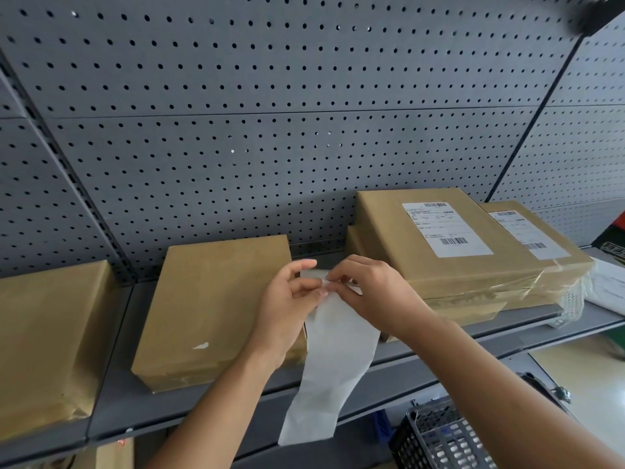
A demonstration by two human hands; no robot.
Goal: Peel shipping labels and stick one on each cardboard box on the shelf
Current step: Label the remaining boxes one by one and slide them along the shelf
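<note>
Both hands (pixel 324 292) pinch a limp white label strip (pixel 333 367).

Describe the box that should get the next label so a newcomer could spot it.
On the grey shelf, find the hands peeling the label strip. The middle box lies just left of them. Unlike the stacked boxes to the right, its top is unlabelled.

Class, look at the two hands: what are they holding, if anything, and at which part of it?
Both the left hand and the right hand pinch the top end of a white label strip; the rest hangs free below.
</note>
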